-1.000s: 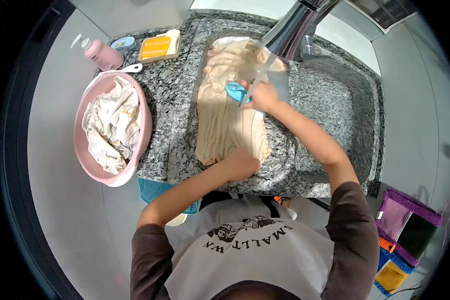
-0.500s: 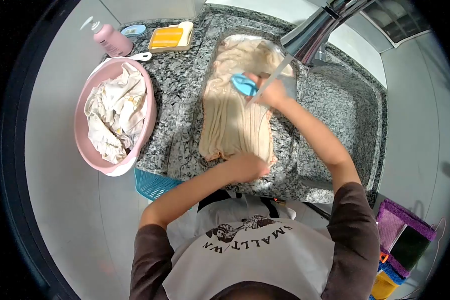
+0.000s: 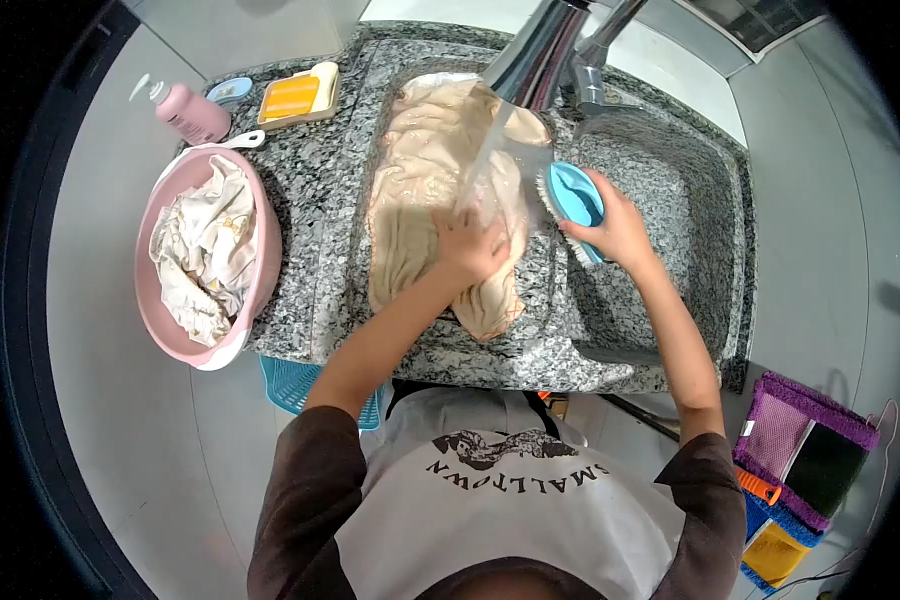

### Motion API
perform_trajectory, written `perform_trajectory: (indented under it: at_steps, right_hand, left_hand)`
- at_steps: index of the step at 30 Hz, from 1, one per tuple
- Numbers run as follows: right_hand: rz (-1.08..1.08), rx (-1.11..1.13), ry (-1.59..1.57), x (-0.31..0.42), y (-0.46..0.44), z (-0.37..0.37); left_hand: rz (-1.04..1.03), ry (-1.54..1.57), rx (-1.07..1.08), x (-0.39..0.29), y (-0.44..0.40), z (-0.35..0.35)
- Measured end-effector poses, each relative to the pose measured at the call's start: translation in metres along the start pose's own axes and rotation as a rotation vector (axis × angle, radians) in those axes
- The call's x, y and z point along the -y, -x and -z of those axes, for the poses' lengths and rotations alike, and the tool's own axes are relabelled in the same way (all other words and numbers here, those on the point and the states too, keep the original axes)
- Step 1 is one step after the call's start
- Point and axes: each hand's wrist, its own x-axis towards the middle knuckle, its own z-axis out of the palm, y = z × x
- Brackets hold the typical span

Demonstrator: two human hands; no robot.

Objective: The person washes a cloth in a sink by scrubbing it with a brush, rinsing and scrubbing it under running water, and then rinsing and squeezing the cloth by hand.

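A wet cream cloth [image 3: 420,160] lies rumpled over the speckled granite washboard side of the sink. My left hand [image 3: 470,248] presses on its lower middle, fingers spread, where water from the chrome faucet [image 3: 535,60] runs down. My right hand [image 3: 618,225] grips a blue scrub brush [image 3: 574,195] by its body, held above the divider beside the basin, apart from the cloth. The brush's white bristles face left, toward the cloth.
A pink basin [image 3: 268,250] with off-white laundry stands at the left. Behind it are a pink pump bottle [image 3: 192,115], a light blue brush [image 3: 230,90] and a soap dish [image 3: 320,112] with orange soap. The granite sink basin [image 3: 660,300] lies right; mop pads [image 3: 815,440] hang lower right.
My right hand has moved the brush off the cloth, rightward. My left hand went from the cloth's lower edge up to its middle, opening flat. The cloth's lower end is now bunched differently.
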Motion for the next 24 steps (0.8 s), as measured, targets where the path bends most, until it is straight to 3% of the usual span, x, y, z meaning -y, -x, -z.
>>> perform_trajectory:
  at_steps: [1, 3, 4, 6, 7, 9, 16, 18, 19, 21, 24]
  right_hand:
    - [-0.002, -0.003, 0.001, -0.003, 0.004, 0.001]
    - [0.048, -0.06, 0.0, -0.008, 0.011, 0.004]
    - [-0.004, -0.061, 0.015, -0.009, 0.014, 0.005]
    - [-0.028, -0.057, -0.006, -0.01, 0.017, 0.008]
    - [-0.052, -0.049, -0.026, -0.011, 0.019, 0.01]
    - [-0.035, -0.053, -0.007, -0.008, 0.02, 0.008]
    - [-0.021, -0.078, -0.038, -0.005, 0.022, 0.006]
    - [-0.018, -0.076, -0.059, -0.004, 0.017, 0.0]
    - [0.022, -0.061, -0.063, -0.002, 0.013, -0.004]
    - [0.065, -0.045, -0.07, 0.003, 0.005, -0.011]
    - [0.128, 0.024, 0.052, 0.014, -0.005, -0.015]
  left_hand:
    - [-0.003, -0.001, -0.001, 0.005, -0.01, 0.004]
    - [0.139, 0.295, 0.603, 0.021, -0.037, 0.018]
    - [0.139, 0.295, 0.604, 0.016, -0.036, 0.022]
    - [0.249, 0.098, 0.267, 0.005, -0.031, 0.029]
    - [0.247, 0.097, 0.267, 0.001, -0.023, 0.019]
    - [-0.029, -0.121, -0.257, -0.008, -0.009, -0.001]
    - [0.252, 0.133, -0.048, -0.001, -0.034, 0.01]
    - [0.104, 0.074, 0.205, -0.022, -0.02, 0.022]
    - [0.11, 0.071, 0.2, -0.022, -0.01, 0.012]
    - [-0.085, 0.032, -0.184, -0.018, 0.015, -0.015]
    - [-0.004, 0.035, 0.071, -0.022, 0.047, 0.012]
